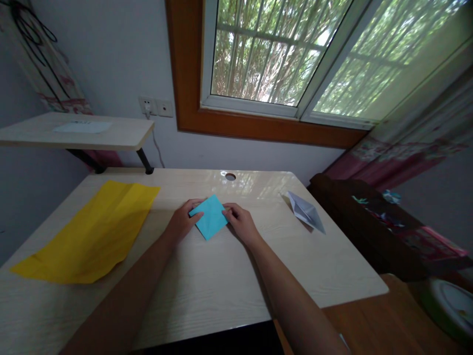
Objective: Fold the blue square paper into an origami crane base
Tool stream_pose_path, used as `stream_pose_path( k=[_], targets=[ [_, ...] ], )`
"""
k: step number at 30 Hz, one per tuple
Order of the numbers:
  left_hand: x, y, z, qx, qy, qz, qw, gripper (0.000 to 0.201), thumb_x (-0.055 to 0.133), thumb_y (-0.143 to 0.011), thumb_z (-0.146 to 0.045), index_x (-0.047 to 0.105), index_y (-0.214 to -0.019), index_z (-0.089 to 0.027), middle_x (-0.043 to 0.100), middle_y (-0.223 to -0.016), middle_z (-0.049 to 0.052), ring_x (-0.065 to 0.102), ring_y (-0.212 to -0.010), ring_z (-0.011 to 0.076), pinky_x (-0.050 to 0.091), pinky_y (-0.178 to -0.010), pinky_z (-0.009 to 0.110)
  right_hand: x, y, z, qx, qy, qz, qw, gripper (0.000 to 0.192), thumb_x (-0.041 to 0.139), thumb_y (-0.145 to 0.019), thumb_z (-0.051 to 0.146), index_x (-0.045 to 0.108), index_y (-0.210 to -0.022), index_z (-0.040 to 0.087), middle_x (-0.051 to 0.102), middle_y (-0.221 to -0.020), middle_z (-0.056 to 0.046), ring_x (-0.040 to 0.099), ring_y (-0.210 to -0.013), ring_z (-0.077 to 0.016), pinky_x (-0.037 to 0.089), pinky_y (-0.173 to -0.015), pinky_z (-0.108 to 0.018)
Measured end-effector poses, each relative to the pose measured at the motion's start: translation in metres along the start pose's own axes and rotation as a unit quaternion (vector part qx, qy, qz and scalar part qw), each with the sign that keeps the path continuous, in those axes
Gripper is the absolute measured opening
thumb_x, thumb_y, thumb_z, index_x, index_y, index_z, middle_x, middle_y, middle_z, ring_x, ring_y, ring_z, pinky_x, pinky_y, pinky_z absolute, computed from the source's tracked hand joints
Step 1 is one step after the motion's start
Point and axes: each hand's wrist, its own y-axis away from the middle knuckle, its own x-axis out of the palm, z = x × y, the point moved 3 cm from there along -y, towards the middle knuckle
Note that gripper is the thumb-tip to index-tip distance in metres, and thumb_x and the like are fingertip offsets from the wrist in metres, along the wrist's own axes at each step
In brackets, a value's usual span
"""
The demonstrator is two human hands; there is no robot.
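L hand (185, 217) & R hand (242, 222) pinched opp. corners of turquoise origami paper (210, 219), nearer far edge of surface (218, 286); step prob. was folding, next move likely needed edges aligned.

Above desk (207, 291): left hand (182, 220) and right hand (242, 222) bare, wrists (254, 240) bare, forearms (293, 293) bare, tapering toward wrists. Black patch (218, 341) past desk's near edge, can't tell if clothing.

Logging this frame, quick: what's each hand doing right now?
Left hand: closed, pinching the blue paper at its left corner.
Right hand: closed, pinching the same paper at its right corner.
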Motion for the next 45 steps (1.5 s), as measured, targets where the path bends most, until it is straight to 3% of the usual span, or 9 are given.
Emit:
stream_pose_path(
  k=[14, 23, 45],
  targets=[
    [-0.0013, -0.0049, 0.0020, -0.026, 0.108, 0.017, 0.994, 0.049, 0.068, -0.083, -0.039, 0.062, -0.126, -0.018, 0.070, -0.094, 0.003, 0.065, -0.081, 0.0197, 0.050, -0.072, 0.029, -0.0002, 0.0009, -0.0029, 0.030, -0.102, 0.016, 0.994, 0.035, 0.061, -0.093, 0.047, 0.069, -0.115, 0.021, 0.060, -0.074, 0.001, 0.058, -0.065, -0.0139, 0.048, -0.063, -0.025],
    [0.0001, -0.0067, 0.0031, -0.037, 0.139, -0.002, 0.990, 0.050, 0.070, -0.081, -0.040, 0.062, -0.125, -0.017, 0.073, -0.102, 0.006, 0.068, -0.091, 0.0224, 0.052, -0.078, 0.032, -0.0014, -0.0003, 0.0005, 0.056, -0.190, 0.000, 0.980, 0.034, 0.060, -0.093, 0.049, 0.068, -0.110, 0.021, 0.066, -0.080, -0.001, 0.060, -0.064, -0.0141, 0.051, -0.062, -0.027],
    [-0.0003, -0.0098, 0.0039, -0.045, 0.139, -0.057, 0.988, 0.054, 0.067, -0.082, -0.035, 0.055, -0.131, -0.017, 0.060, -0.089, 0.000, 0.058, -0.076, 0.0159, 0.046, -0.069, 0.026, -0.0047, 0.0005, -0.0059, 0.039, -0.189, 0.021, 0.981, 0.039, 0.063, -0.091, 0.047, 0.063, -0.122, 0.023, 0.064, -0.084, -0.001, 0.063, -0.067, -0.0138, 0.052, -0.068, -0.029]
  ],
)
